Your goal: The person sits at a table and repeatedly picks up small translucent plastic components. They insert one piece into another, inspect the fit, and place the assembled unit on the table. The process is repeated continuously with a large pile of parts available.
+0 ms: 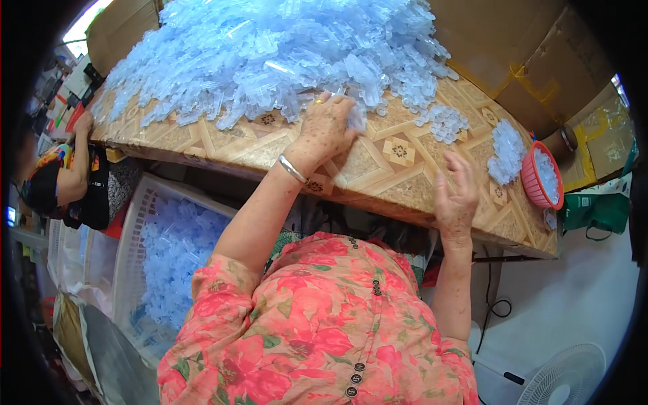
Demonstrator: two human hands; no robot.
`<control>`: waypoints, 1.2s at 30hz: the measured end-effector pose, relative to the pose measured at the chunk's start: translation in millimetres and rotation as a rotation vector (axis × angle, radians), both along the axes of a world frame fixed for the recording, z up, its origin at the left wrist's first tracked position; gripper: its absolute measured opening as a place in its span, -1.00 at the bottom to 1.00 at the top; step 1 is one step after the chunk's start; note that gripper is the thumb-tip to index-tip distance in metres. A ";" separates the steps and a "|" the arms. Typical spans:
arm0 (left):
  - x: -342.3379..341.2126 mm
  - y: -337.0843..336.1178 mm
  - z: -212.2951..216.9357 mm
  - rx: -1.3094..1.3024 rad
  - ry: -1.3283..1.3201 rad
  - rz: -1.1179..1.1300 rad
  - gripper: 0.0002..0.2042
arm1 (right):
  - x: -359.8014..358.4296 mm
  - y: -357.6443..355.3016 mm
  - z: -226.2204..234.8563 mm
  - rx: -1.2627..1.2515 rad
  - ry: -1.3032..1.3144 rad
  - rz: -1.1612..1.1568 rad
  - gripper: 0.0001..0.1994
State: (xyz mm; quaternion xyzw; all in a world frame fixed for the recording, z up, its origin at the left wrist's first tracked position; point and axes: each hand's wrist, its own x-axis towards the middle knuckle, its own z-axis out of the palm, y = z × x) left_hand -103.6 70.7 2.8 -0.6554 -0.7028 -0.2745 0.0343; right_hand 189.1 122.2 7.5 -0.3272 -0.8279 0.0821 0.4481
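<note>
A large heap of clear, bluish plastic pieces (270, 67) covers the far part of the table. My left hand (324, 131), wearing a ring and a silver bangle, is at the heap's near edge. Its fingers are bent and closed around a clear plastic piece (356, 120), which shows beside the thumb. My right hand (457, 202) is over the table's near edge, fingers apart and slightly curled, with nothing visible in it. Small rounded clear pieces (443, 123) lie in a group beyond it. Another small pile (507, 152) sits farther right.
A red basket (533, 177) of clear pieces stands at the patterned table's (398, 152) right end. A white crate (128, 250) of similar pieces is below left. Cardboard (513, 40) walls the back right. A fan (567, 374) stands lower right. Another person (64, 179) is at far left.
</note>
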 end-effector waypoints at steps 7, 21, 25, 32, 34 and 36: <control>33.1 -38.0 17.3 -0.102 -0.260 -0.492 -0.22 | -40.0 -27.9 -5.1 -0.127 -0.059 0.187 -0.59; 53.9 -49.5 -4.1 0.060 -0.470 -0.424 -0.37 | -29.1 -23.6 -11.8 -0.108 -0.161 0.135 -0.61; 67.3 -52.3 -1.5 0.048 -0.504 -0.427 -0.41 | -25.4 -20.5 -12.8 -0.111 -0.084 0.035 -0.56; 69.6 -51.1 -3.8 0.063 -0.540 -0.391 -0.42 | -21.3 -35.4 -7.4 -0.206 -0.198 0.035 -0.49; 73.4 -47.8 -2.2 0.113 -0.562 -0.334 -0.43 | -20.6 -32.2 -10.9 -0.179 -0.185 0.055 -0.52; 77.0 -47.1 -1.0 0.139 -0.532 -0.303 -0.44 | -19.8 -30.5 -10.7 -0.160 -0.158 0.093 -0.55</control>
